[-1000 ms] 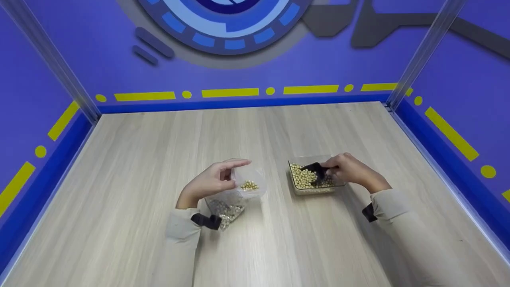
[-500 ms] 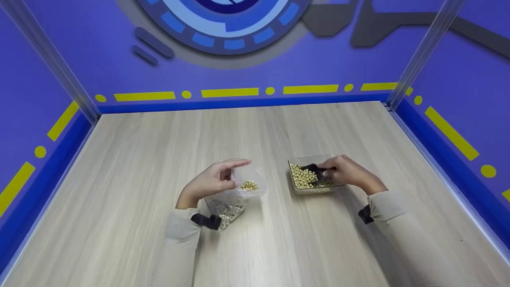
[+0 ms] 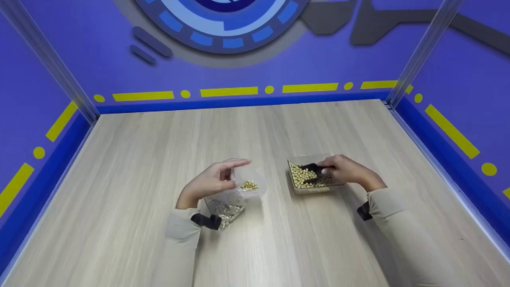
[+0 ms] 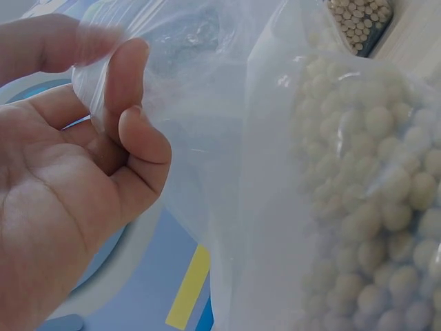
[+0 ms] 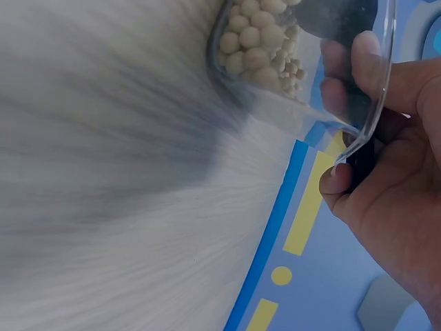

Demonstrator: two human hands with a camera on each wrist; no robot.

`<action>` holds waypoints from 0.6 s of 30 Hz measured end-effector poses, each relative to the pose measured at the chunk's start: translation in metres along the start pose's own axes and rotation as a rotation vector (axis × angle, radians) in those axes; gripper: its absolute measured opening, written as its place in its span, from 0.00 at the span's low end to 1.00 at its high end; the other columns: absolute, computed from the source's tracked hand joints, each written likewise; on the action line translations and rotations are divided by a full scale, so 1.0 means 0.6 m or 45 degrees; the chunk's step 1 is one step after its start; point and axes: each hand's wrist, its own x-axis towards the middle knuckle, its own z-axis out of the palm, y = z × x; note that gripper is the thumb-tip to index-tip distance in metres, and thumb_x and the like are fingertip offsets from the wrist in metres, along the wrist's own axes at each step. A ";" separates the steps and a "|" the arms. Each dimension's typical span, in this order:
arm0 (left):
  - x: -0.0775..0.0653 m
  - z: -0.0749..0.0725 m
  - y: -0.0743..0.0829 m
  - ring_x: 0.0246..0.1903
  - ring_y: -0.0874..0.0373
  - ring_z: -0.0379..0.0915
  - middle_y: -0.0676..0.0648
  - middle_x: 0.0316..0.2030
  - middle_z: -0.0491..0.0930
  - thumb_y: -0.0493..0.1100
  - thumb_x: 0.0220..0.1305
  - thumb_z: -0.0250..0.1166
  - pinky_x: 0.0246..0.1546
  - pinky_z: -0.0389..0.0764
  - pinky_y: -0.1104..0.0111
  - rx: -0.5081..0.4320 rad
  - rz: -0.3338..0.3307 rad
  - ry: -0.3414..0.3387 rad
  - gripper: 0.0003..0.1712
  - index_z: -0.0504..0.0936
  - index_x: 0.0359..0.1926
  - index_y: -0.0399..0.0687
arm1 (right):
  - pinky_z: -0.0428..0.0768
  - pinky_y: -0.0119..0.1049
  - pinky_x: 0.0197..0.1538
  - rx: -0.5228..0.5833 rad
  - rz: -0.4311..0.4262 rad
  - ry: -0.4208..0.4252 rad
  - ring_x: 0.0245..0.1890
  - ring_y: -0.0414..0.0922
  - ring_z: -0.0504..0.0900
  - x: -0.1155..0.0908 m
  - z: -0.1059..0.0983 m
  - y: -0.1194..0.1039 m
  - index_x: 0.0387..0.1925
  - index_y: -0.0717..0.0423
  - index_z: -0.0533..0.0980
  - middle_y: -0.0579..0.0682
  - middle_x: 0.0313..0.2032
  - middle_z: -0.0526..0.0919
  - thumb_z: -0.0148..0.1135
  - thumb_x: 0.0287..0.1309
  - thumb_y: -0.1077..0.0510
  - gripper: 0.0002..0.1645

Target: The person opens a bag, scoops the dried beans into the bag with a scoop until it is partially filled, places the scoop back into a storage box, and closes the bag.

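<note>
In the head view my left hand (image 3: pixel 207 181) holds up the mouth of a clear plastic bag (image 4: pixel 200 138), which stands on the table. The left wrist view shows its thumb and fingers bent at the bag's rim, and pale round soybeans (image 4: pixel 372 234) filling the lower bag. To the right, my right hand (image 3: pixel 350 171) grips the handle of a black scoop (image 3: pixel 310 167). The scoop's blade lies among soybeans (image 3: pixel 299 174) in a clear rectangular container (image 3: pixel 314 192). In the right wrist view the fingers curl round the handle at the container's wall (image 5: pixel 379 96).
Both things stand on a light wood-grain table (image 3: pixel 255 131), with a gap between bag and container. Blue panels (image 3: pixel 239 75) with yellow markings enclose the back and both sides. Metal posts (image 3: pixel 414 56) rise at the back corners.
My right hand has shifted slightly left and pushed the scoop deeper into the soybeans, its blade tilting down. My left hand and the bag have stayed where they were.
</note>
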 end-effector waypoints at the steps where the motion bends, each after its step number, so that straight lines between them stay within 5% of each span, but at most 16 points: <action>1: 0.000 0.000 0.000 0.26 0.64 0.60 0.34 0.56 0.71 0.26 0.58 0.57 0.26 0.64 0.77 -0.002 0.003 -0.001 0.34 0.68 0.67 0.41 | 0.78 0.53 0.48 0.003 0.008 -0.009 0.52 0.63 0.78 0.000 -0.001 -0.001 0.55 0.72 0.75 0.69 0.52 0.79 0.54 0.64 0.67 0.19; 18: 0.004 0.001 -0.005 0.26 0.64 0.60 0.37 0.63 0.68 0.26 0.57 0.58 0.26 0.63 0.77 0.039 0.006 0.001 0.34 0.69 0.67 0.40 | 0.77 0.55 0.51 -0.044 -0.003 -0.077 0.53 0.64 0.77 0.005 -0.007 -0.005 0.55 0.72 0.75 0.69 0.52 0.79 0.54 0.64 0.67 0.19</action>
